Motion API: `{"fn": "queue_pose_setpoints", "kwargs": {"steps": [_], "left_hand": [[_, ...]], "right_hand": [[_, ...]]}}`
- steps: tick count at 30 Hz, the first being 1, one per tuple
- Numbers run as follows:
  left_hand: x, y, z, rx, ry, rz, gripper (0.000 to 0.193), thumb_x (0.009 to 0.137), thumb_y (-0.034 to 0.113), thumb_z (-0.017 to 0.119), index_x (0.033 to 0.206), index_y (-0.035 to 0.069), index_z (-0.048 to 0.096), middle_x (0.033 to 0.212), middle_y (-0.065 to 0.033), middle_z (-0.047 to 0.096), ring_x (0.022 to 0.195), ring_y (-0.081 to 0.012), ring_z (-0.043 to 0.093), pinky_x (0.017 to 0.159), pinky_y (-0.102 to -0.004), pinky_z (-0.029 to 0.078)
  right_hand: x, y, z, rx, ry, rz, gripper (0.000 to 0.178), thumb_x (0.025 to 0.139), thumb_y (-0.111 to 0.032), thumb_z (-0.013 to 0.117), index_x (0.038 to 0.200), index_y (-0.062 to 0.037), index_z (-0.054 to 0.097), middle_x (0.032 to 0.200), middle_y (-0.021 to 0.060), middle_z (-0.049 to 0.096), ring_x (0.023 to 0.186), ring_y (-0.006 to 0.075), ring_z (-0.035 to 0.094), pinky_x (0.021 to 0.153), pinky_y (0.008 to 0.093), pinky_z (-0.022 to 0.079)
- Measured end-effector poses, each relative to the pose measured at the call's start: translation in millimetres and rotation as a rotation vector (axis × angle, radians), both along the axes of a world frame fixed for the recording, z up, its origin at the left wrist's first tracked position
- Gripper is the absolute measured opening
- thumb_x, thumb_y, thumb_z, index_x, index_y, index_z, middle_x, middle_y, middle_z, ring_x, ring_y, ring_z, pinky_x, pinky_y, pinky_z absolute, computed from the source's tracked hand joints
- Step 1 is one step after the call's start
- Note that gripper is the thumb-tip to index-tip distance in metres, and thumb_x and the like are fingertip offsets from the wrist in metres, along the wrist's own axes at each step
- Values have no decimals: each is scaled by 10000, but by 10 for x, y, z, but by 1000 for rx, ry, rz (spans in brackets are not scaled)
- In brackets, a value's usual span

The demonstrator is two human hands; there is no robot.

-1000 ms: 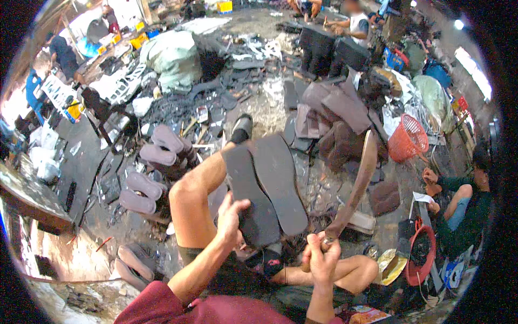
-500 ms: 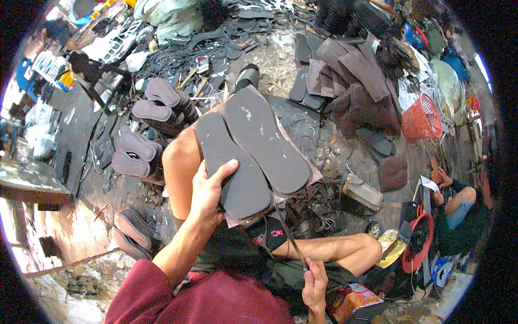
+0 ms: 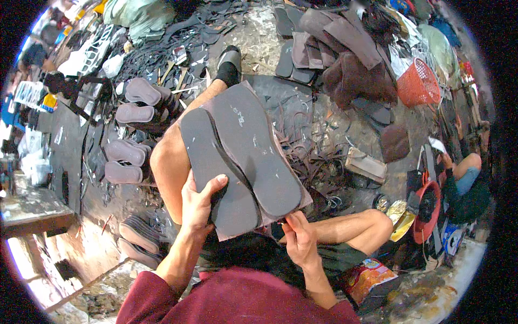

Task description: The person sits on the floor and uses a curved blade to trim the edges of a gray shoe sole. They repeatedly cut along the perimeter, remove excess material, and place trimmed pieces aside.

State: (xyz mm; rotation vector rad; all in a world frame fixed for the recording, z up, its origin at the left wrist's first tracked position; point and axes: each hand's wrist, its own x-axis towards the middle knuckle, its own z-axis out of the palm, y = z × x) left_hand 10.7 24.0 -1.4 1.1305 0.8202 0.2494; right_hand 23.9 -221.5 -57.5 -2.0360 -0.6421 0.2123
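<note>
My left hand (image 3: 197, 201) grips the left edge of a pair of dark grey shoe soles, its thumb lying on top and its fingers underneath. The left sole (image 3: 213, 162) and the right sole (image 3: 259, 135) lie side by side on a pinkish-brown backing sheet (image 3: 227, 232), which shows along their edges. A curved dark gap runs between them. At the sheet's lower right corner is my right hand (image 3: 300, 240), its fingers closed in a pinch. Whatever is in that pinch is too small and hidden to name. The soles rest above my bent legs.
Stacked soles (image 3: 127, 153) stand left of my knee. Dark brown sheets (image 3: 350, 75) are heaped at the far right, near a red basket (image 3: 418, 83). Cut strips (image 3: 307, 162) and a pale block (image 3: 366, 165) lie on the floor. Another person (image 3: 467, 178) sits at the right.
My right hand has moved up and left to the sheet's lower right corner. The thin dark strip that stretched from the sheet to it no longer shows. My left hand keeps its grip.
</note>
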Motion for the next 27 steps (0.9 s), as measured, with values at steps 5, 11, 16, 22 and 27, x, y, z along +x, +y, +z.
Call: {"fn": "queue_pose_setpoints", "kwargs": {"steps": [5,11,16,22,27], "left_hand": [[-78,38,-77,-6,-4,-36,626,769,164,788,1308,-7,517,1125,-103,650,994,-200,632,905,-339,505],[-140,80,-62,-9,48,-61,660,741,169,798,1312,-3,518,1118,-99,652,1001,-205,632,913,-340,502],[-97,58,-74,-60,50,-49,681,726,175,810,1313,0,510,1116,-101,646,983,-206,636,899,-342,512],[-74,-28,14,-80,40,-58,685,729,185,808,1312,1,499,1118,-95,637,984,-201,631,901,-340,511],[-128,-146,-29,-74,-39,-110,593,791,152,780,1302,2,521,1118,-75,646,1023,-167,617,909,-336,498]], "right_hand": [[202,93,2,5,-77,117,289,842,-60,642,1127,-20,612,1001,219,653,870,438,646,714,452,535],[411,238,18,99,313,182,409,885,-136,619,1266,0,562,1100,192,685,965,410,668,834,429,552],[443,552,-236,606,887,174,463,944,-177,574,1370,-27,471,1251,156,606,1097,353,602,937,403,494],[606,959,-184,556,874,227,525,1000,-222,526,1470,-49,368,1396,128,511,1222,304,521,1033,372,428],[1077,1179,129,540,710,133,606,1012,-233,543,1531,-50,288,1411,110,505,1214,243,514,1047,335,409]]}}
